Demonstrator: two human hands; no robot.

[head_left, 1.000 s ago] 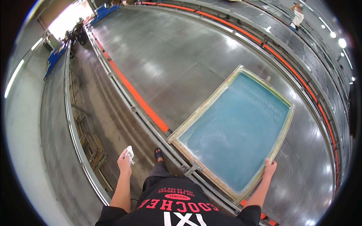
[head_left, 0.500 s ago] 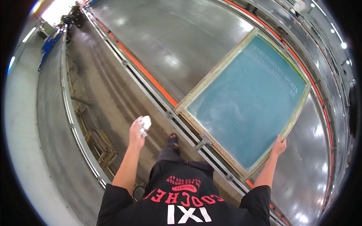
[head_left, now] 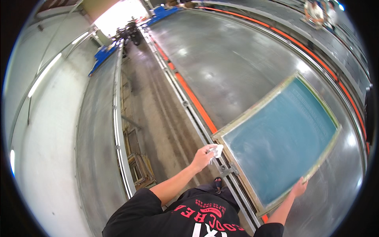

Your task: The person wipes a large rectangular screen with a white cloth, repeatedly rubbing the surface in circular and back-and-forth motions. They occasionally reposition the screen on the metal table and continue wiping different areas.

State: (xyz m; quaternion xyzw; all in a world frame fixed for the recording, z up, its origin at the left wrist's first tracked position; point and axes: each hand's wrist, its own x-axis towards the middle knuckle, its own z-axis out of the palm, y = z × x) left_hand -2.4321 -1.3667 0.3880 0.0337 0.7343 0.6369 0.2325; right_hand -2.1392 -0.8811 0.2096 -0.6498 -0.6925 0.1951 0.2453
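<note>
A screen-printing frame [head_left: 276,146] with blue-green mesh and a pale, worn border lies tilted over the long grey table [head_left: 221,59]. My right hand [head_left: 300,187] is closed on its near right edge. In my left hand [head_left: 203,157] is a crumpled white wad [head_left: 217,150], tissue or cloth, pinched between the fingers. That hand hovers close to the frame's left corner, above the table's metal rail; whether it touches the frame I cannot tell. A metal bracket [head_left: 229,170] sits on the rail beside the frame's near left side.
An orange strip [head_left: 193,96] and metal rails run along the table edges. To the left, an aisle [head_left: 154,102] separates it from a second long table [head_left: 96,130]. Wooden frames [head_left: 140,170] lean under that table. A motorbike [head_left: 130,33] stands far off; people [head_left: 316,14] are at the far right.
My left hand has moved right with the white wad, from over the aisle to the frame's left corner. My right hand keeps its grip on the frame. The head view has shifted.
</note>
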